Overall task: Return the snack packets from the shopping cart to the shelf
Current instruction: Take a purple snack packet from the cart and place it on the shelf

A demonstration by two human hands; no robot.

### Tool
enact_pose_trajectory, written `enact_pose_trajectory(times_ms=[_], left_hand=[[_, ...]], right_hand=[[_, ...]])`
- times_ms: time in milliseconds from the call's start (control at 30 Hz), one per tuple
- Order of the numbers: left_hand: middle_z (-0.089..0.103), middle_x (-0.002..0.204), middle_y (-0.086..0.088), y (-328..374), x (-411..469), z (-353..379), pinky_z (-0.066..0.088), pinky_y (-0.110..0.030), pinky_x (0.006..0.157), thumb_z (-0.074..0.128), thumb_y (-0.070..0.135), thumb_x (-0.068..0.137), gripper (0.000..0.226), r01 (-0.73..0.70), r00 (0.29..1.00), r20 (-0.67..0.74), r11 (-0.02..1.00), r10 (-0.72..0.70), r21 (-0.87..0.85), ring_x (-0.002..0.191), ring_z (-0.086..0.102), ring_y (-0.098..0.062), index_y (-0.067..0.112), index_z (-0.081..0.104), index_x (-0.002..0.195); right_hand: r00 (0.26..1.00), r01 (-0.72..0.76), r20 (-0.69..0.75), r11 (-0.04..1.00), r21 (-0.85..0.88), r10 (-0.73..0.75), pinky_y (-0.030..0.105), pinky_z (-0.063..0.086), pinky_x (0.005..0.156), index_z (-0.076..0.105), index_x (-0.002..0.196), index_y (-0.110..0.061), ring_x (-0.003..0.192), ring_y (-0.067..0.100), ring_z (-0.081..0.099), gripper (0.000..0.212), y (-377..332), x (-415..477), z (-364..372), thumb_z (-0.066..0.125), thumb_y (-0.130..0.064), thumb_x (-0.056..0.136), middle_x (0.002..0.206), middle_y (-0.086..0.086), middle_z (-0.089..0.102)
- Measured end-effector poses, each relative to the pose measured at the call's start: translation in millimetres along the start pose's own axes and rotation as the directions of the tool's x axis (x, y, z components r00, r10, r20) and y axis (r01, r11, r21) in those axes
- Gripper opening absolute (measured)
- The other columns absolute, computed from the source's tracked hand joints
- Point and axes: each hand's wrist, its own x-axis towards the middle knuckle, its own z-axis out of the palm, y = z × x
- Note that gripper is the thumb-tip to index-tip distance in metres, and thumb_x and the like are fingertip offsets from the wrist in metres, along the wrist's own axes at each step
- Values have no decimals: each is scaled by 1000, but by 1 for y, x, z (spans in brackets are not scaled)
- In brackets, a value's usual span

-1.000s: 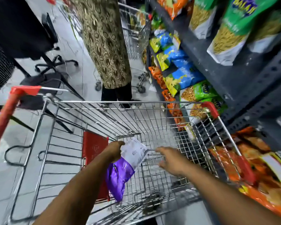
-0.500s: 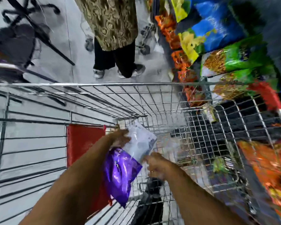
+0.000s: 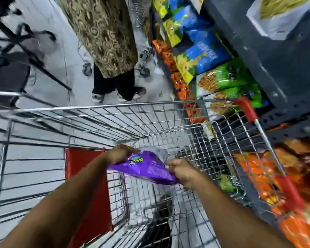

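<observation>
Since the earlier frame, right hand (image 3: 180, 171) is no longer reaching into the cart; it is now closing on the purple packet (image 3: 145, 168), and the packet is tipping from hanging to nearly flat. Left hand (image 3: 121, 153) is curling round its upper left end, right hand is pinching the lower right corner, probably to steady the floppy bag for the lift. Packet is sitting mid-frame, above the cart (image 3: 150, 111) basket, not yet at the shelf (image 3: 268, 68) on the right of the frame. Another person (image 3: 104, 38) is standing upper centre, beyond the cart. Something green is lying low in the cart, too blurred to identify.
</observation>
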Motion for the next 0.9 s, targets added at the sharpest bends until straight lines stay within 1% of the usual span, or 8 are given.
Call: enact_pose_trajectory(times_ms=[67, 133, 233, 300, 400, 533, 700, 900], left_hand=[[69, 112, 20, 2, -14, -3, 32, 8, 80, 57, 21, 79, 39, -81, 994, 72, 997, 79, 18, 115, 60, -12, 18, 65, 118], [53, 77, 58, 0, -27, -8, 34, 10, 74, 55, 30, 68, 31, -26, 989, 139, 982, 53, -187, 87, 58, 24, 54, 68, 82], [63, 37, 9, 23, -58, 2, 58, -19, 52, 48, 20, 74, 37, -154, 988, -68, 849, 138, -505, 33, 57, 1, 17, 73, 46], [54, 27, -2, 64, -94, 17, 48, -16, 32, 28, 7, 91, 68, -292, 956, -72, 882, 286, -371, 22, 48, -6, 1, 61, 32], [60, 31, 3, 94, -129, 13, 47, -13, 37, 30, -8, 94, 55, -405, 913, -138, 894, 384, -192, 28, 53, 2, 7, 61, 52], [71, 63, 25, 132, -166, 7, 52, -16, 74, 67, -9, 73, 27, -578, 815, -100, 812, 570, -80, 64, 61, 13, 17, 70, 67], [65, 54, 10, 183, -200, 42, 41, -18, 54, 72, 48, 73, 36, -799, 586, -135, 597, 799, 66, 54, 47, 8, 21, 67, 51], [48, 52, 10, 264, -223, 112, 34, -10, 47, 69, 18, 72, 30, -934, 354, -74, 356, 932, 24, 51, 40, 5, 17, 57, 46]], right_hand=[[1000, 9, 14, 1000, -1, -9, 22, 52, 43, 63, 100, -5, 47, 13, 67, 25, 0, -18, -5, 42, 7, 91, 53, -1, 72], [999, 41, 12, 999, 19, -41, 23, 52, 50, 67, 87, -9, 47, 11, 65, 28, 2, -37, -10, 41, 2, 92, 53, 0, 71], [984, 168, 24, 974, 150, -174, 34, 58, 64, 74, 82, -11, 59, 17, 69, 26, 6, -66, -12, 51, -4, 92, 67, 5, 75], [970, 240, -40, 903, 356, -242, 25, 56, 48, 72, 64, -3, 48, 16, 67, 45, 0, -88, -11, 39, 1, 94, 56, 9, 71], [900, 432, -207, 851, 298, -384, 15, 44, 39, 67, 48, -2, 38, 13, 59, 44, -2, -130, -13, 48, -7, 88, 45, 5, 64], [650, 694, -420, 720, -11, -634, 12, 43, 52, 68, 51, -24, 50, -8, 53, 9, 1, -187, -33, 68, -21, 59, 46, -19, 60], [367, 727, -535, 593, -346, -761, 31, 25, 47, 59, 55, -9, 47, 2, 32, 49, 14, -250, -67, 61, -55, 70, 41, -7, 38], [178, 804, -695, 510, -305, -697, 10, 32, 48, 61, 47, -24, 47, -9, 42, 34, 50, -345, -104, 68, -25, 80, 42, -21, 55]])
